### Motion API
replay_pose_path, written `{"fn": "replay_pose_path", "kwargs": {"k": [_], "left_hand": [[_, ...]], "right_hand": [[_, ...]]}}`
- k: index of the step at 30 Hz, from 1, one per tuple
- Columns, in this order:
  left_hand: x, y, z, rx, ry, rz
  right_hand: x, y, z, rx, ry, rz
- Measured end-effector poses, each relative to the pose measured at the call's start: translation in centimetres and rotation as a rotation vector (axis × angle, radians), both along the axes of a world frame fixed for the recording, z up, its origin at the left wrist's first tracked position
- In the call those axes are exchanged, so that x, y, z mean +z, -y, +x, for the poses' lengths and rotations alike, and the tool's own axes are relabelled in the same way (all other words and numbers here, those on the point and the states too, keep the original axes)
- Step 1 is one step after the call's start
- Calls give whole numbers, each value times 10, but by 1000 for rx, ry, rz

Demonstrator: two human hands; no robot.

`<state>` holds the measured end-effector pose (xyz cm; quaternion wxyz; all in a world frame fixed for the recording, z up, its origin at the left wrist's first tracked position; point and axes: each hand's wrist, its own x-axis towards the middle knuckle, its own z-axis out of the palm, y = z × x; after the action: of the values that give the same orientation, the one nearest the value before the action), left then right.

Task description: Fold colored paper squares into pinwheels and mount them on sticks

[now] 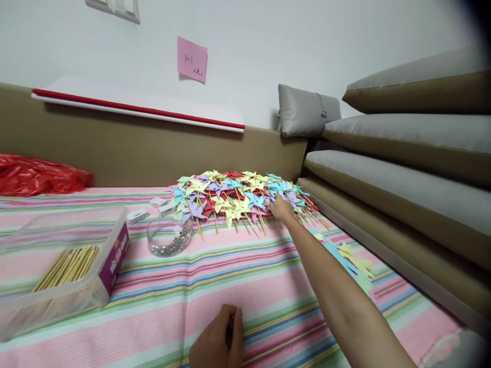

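Closest to the camera, the left hand (217, 338) is closed on a thin dark thing at the near edge of the bed (230, 276). The right hand (282, 208) reaches the pinwheel pile (230, 191) at the far edge; I cannot tell if it grips one. Lifting one pinwheel would need care, because the sticks cross.

A heap of pinwheels (241, 197) was piled at the back of the bed (230, 276), with a jar (169, 237) set just before its left edge. A box (23, 301) holding sticks (67, 268) was placed left of the jar, and cushions (402, 153) were stacked along the right.
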<state>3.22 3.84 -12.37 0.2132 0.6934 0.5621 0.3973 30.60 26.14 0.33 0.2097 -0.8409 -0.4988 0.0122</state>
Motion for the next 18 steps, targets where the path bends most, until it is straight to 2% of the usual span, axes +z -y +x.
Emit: {"fn": "replay_pose_path", "kwargs": {"k": [4, 8, 10, 12, 14, 18], "left_hand": [[12, 1, -4, -25, -46, -58], [17, -2, -8, -77, -108, -138], [17, -3, -10, -79, -122, -142], [17, -5, -10, -76, -126, -125], [18, -5, -11, -84, -114, -104], [21, -3, -13, -102, -37, -55]], "right_hand": [[14, 42, 38, 70, 116, 4], [32, 124, 100, 200, 186, -62], [32, 169, 124, 317, 182, -112], [22, 208, 138, 419, 184, -120], [5, 235, 140, 466, 205, -81], [-28, 257, 127, 478, 256, -9]]}}
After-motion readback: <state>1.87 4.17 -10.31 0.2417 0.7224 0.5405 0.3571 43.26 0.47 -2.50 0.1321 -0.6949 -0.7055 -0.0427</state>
